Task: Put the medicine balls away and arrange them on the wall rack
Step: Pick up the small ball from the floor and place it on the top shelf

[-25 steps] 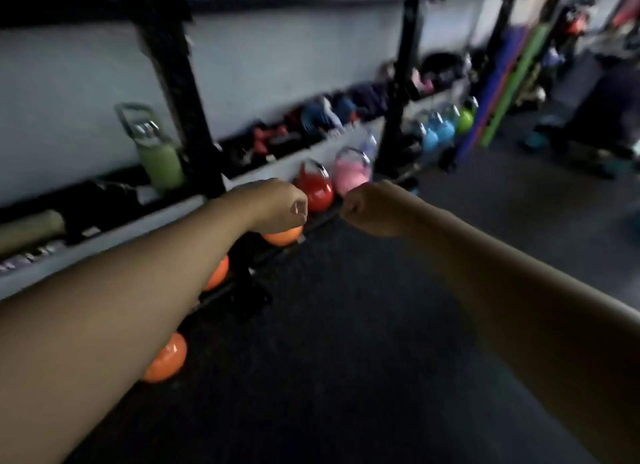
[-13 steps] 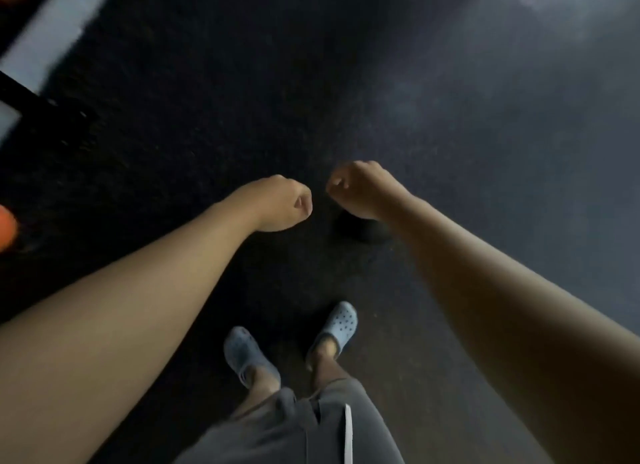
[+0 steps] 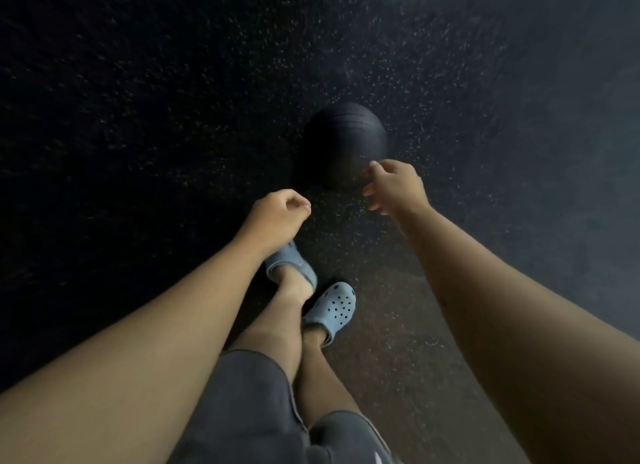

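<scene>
lying on the floor (image 3: 138,117) just ahead of the loosely opened, empty right hand (image 3: 394,186), nearer than the clenched left hand (image 3: 277,214): black medicine ball (image 3: 343,144).

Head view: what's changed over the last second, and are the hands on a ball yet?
The view swung from the wall rack down to the floor. A black medicine ball now lies ahead of the feet. The right hand has opened from a fist and reaches to the ball's near edge; whether it touches is unclear, no grip yet. The left hand stays curled shut, holding nothing.
</scene>
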A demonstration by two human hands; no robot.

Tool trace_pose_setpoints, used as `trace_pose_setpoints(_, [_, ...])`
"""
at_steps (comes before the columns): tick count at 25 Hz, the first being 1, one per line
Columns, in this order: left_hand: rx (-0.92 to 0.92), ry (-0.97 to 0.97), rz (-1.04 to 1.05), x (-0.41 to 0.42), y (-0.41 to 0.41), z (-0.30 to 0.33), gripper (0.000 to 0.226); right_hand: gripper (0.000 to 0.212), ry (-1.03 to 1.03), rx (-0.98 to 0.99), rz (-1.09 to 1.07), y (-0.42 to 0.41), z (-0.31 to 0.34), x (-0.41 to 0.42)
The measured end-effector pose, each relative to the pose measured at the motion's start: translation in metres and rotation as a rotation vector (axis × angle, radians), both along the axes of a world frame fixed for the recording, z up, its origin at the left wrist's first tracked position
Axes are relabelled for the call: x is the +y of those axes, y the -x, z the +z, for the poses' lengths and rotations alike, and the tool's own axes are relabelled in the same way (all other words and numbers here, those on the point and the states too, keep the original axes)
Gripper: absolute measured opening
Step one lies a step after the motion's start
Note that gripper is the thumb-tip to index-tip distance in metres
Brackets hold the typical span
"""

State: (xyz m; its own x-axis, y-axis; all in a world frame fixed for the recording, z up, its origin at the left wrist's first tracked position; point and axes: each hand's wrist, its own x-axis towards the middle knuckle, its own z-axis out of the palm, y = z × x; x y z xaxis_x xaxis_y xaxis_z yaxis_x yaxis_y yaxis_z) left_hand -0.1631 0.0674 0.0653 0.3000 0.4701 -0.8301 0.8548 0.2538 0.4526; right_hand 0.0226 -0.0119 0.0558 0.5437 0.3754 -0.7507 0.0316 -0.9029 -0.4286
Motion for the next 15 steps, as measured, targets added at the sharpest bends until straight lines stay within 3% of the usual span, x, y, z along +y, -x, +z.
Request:
trace_pose_setpoints(5, [0.015,0.041,0.183,0.032,-0.041,-0.077,0.039,0.039,0.056,0.028,-0.11,-0.04,-0.08,0.019])
trace_pose_setpoints(10, [0.0,-0.033,0.304,0.067,-0.101,-0.154,0.063,0.061,0.049,0.011,-0.218,-0.074,-0.158,0.055])
trace_pose_setpoints(15, [0.049,-0.103,0.471,0.082,-0.157,-0.225,0.07,0.07,0.061,0.014,-0.273,-0.11,-0.231,0.067])
